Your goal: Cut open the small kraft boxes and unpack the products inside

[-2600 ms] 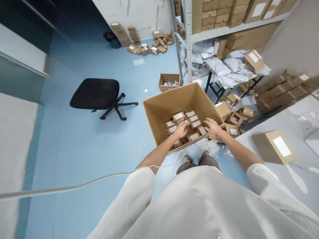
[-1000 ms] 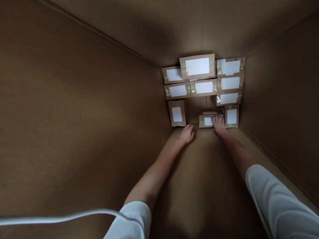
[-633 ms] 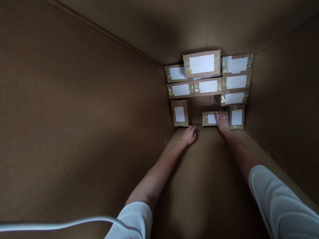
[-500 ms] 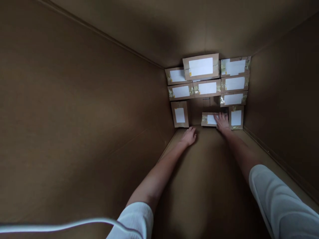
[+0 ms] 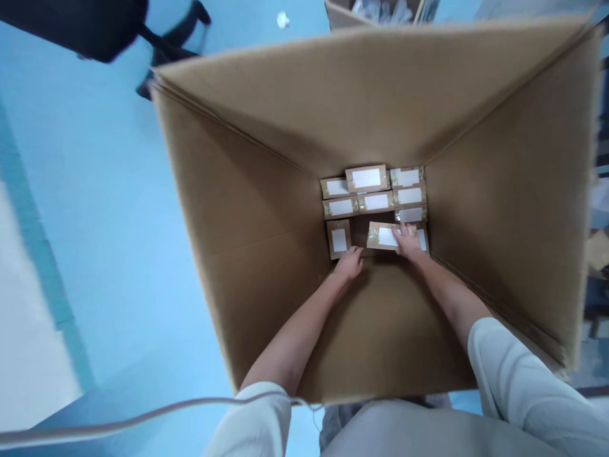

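My right hand (image 5: pixel 408 240) is closed over the right end of a small cardboard box (image 5: pixel 375 236) with a white label and shiny tape. This box is raised and slightly tilted, partly covering an upright labelled box (image 5: pixel 423 240) behind it. My left hand (image 5: pixel 351 263) holds nothing; its fingers are loosely bent, with the thumb apart. It is close to the lower end of another upright box (image 5: pixel 339 240) at the left. All of this lies deep inside a large open carton (image 5: pixel 380 362).
Several more labelled boxes (image 5: pixel 375 202) lie in rows at the carton's far side, one box (image 5: pixel 366 178) on top of others. High carton walls (image 5: pixel 247 254) surround my arms. A white cable (image 5: pixel 143 417) crosses my left sleeve. Outside are a black chair (image 5: pixel 176 44) and another carton (image 5: pixel 342 16).
My view has drawn back and up, so the carton's rim and the blue floor now show. My right hand has lifted the small box, which now overlaps the upright one beside it.
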The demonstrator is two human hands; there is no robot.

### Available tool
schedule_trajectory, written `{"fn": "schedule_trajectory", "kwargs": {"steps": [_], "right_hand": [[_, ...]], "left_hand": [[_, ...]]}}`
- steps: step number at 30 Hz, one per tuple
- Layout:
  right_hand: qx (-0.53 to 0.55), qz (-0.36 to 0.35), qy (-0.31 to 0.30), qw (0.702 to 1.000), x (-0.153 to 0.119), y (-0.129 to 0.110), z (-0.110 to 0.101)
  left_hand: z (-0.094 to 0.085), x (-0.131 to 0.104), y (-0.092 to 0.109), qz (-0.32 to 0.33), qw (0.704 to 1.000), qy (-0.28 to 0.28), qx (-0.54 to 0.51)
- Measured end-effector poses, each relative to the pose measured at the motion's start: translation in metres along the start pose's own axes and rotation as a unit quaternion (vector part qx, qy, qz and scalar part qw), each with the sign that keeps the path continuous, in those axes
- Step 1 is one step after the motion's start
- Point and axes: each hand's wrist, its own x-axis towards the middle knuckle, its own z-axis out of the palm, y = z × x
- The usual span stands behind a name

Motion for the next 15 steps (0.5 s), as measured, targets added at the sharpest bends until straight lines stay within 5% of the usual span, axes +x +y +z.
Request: {"fn": "schedule_trajectory", "kwargs": {"steps": [8,15], "right_hand": [[0.029,0.024,0.049,0.998,-0.127,-0.025,-0.115],[0.068,0.07,0.158,0.983,-0.248,-0.073,-0.163]], "left_hand": [[-0.087,-0.072,0.07,0.016,0.998,0.052,-0.005],[-0.135,-0.145,0.109,0.076,0.992,0.09,-0.033]]}}
